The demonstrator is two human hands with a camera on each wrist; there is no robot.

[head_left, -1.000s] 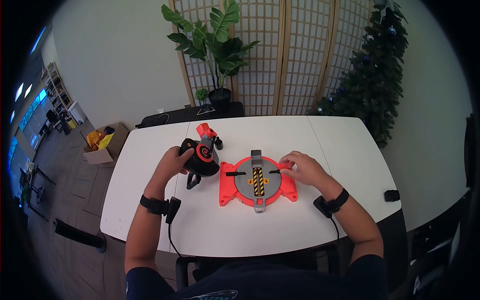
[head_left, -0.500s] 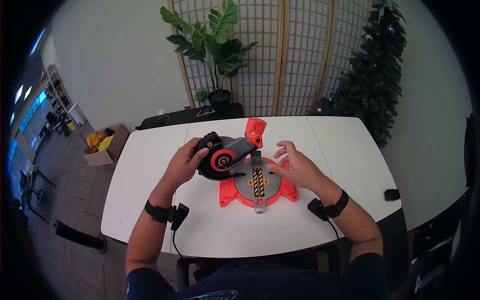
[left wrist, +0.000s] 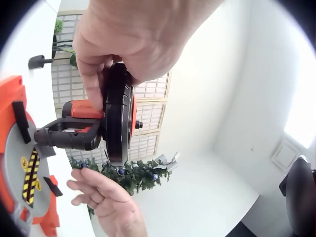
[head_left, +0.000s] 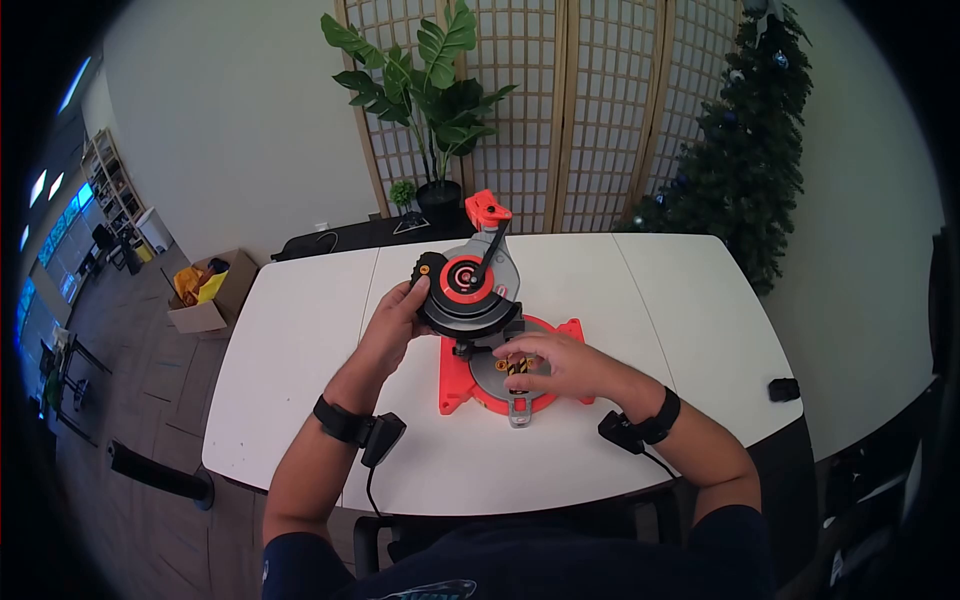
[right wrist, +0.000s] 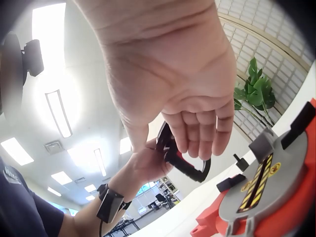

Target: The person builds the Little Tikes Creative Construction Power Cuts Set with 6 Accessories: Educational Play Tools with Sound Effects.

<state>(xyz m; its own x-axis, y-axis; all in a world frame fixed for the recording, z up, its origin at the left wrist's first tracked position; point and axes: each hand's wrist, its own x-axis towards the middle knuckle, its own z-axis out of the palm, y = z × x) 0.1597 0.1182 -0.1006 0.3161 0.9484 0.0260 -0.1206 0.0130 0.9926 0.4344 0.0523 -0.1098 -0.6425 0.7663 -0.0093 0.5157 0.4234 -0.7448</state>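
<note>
My left hand (head_left: 393, 322) grips the black rim of a toy miter saw's upper part (head_left: 468, 281), thumb on top and fingers beneath. This saw head has a round guard, an orange-red ring and a red motor end (head_left: 487, 208); its black loop handle (left wrist: 69, 134) shows in the left wrist view. The head is held over the back left of the saw base (head_left: 455, 382), a red stand with a grey disc and striped strip. My right hand (head_left: 572, 366), fingers loosely bent and holding nothing, hovers over the base, close to the handle in the right wrist view.
A small black knob-like piece (left wrist: 37, 61) stands on the white table (head_left: 290, 400) behind the base. At the table's right edge lies a black object (head_left: 784, 390). A cardboard box (head_left: 225, 290) stands on the floor at left; a plant and folding screen stand behind.
My left hand has brought the saw head rightward from beside the base to over its back, turning it upright. My right hand has left the base's right side and moved leftward over the disc.
</note>
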